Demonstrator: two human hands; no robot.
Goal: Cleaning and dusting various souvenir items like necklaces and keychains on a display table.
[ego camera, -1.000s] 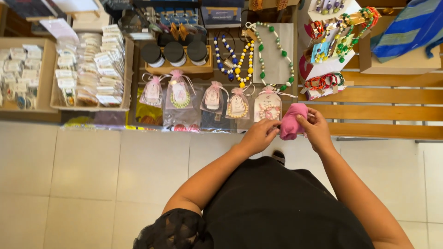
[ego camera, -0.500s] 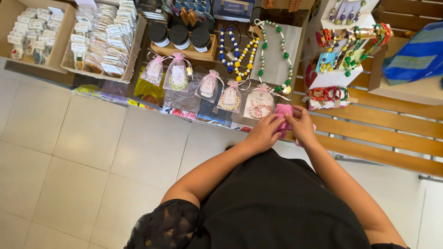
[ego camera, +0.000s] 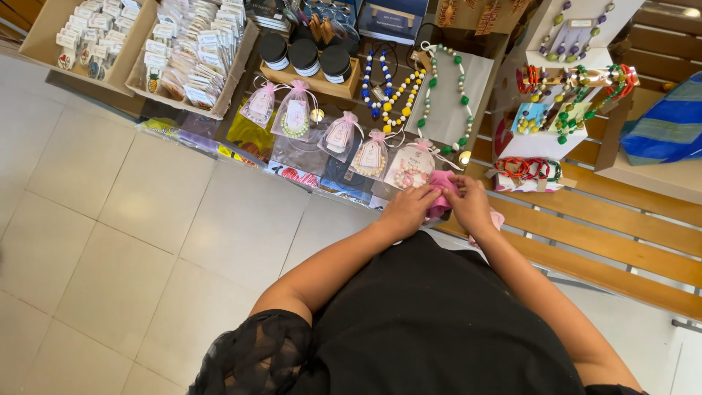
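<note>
Most of the small pink fabric pouch (ego camera: 441,196) is covered by the left hand (ego camera: 406,211) and right hand (ego camera: 470,207), so its shape and contents cannot be told. The blue striped cloth (ego camera: 667,130) runs off the right edge. The cardboard box of small carded trinkets (ego camera: 80,38) is cut by the top edge, its items too small to make out.

Both hands met on a pink pouch (ego camera: 441,192) — left hand (ego camera: 408,211) at its eight o'clock, right hand (ego camera: 470,208) at four — below five bagged necklaces (ego camera: 370,155).
</note>
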